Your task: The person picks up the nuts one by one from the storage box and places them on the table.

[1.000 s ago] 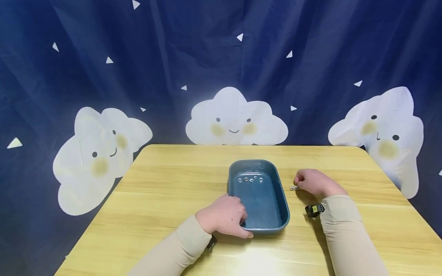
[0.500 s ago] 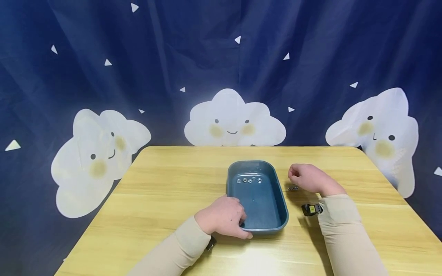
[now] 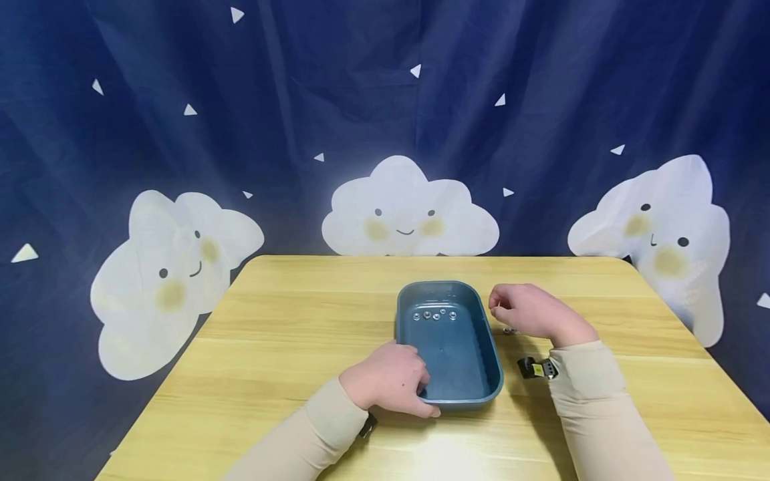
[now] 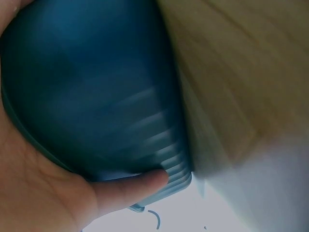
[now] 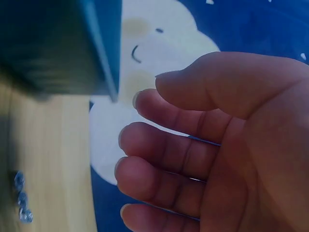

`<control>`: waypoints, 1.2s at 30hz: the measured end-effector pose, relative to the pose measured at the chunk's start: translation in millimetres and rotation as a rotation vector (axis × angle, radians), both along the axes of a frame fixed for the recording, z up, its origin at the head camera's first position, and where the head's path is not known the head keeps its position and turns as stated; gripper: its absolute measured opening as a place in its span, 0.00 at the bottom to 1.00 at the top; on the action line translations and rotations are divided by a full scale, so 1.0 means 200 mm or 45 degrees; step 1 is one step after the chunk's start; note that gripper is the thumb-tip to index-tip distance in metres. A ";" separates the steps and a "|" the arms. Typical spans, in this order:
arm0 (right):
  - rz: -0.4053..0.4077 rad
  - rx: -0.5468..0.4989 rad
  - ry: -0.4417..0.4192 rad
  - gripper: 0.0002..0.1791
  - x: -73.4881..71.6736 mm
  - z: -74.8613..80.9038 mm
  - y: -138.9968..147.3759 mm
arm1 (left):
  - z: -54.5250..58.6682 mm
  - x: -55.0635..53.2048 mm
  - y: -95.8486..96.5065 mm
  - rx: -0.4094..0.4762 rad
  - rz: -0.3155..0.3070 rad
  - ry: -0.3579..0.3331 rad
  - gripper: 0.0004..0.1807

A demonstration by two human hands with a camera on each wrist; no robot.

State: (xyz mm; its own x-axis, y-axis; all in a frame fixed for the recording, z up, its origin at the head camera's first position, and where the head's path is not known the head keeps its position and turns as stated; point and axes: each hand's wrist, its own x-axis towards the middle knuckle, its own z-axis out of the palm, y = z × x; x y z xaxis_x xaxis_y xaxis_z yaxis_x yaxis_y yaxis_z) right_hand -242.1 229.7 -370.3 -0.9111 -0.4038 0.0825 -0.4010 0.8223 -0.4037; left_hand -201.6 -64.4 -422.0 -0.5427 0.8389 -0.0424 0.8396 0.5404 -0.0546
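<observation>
Nuts (image 3: 436, 316), shiny metal rings, lie in the glossy, round-cornered tray (image 3: 457, 364), whose near-left rim the left hand (image 3: 390, 379) grips, three more on the wood-grained counter (image 3: 301, 321) near the curled right hand (image 3: 539, 314), its hold, if any, unclear.

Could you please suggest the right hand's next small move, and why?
Probably ease the right hand over the blue tray: its thumb and index finger are close together beside it, though whether they hold anything is hidden, and five metal pieces already lie inside.

Beige sleeves (image 3: 604, 427) have broad cuffs (image 3: 586, 371) — beside them, black wrist cameras (image 3: 527, 367) (one yellow-marked).
</observation>
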 end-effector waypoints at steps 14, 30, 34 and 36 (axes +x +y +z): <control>0.154 0.051 0.044 0.03 -0.03 0.11 -0.27 | 0.00 0.00 0.01 0.034 -0.030 -0.010 0.25; 0.183 0.137 -0.080 0.12 -0.14 -0.02 -0.50 | -0.02 -0.01 0.00 0.040 -0.035 -0.013 0.25; 0.185 0.193 -0.123 0.15 -0.17 -0.05 -0.54 | -0.02 -0.01 0.00 0.054 -0.036 -0.007 0.25; 0.178 0.216 -0.144 0.17 -0.18 -0.07 -0.56 | -0.02 -0.01 0.00 0.061 -0.039 -0.002 0.26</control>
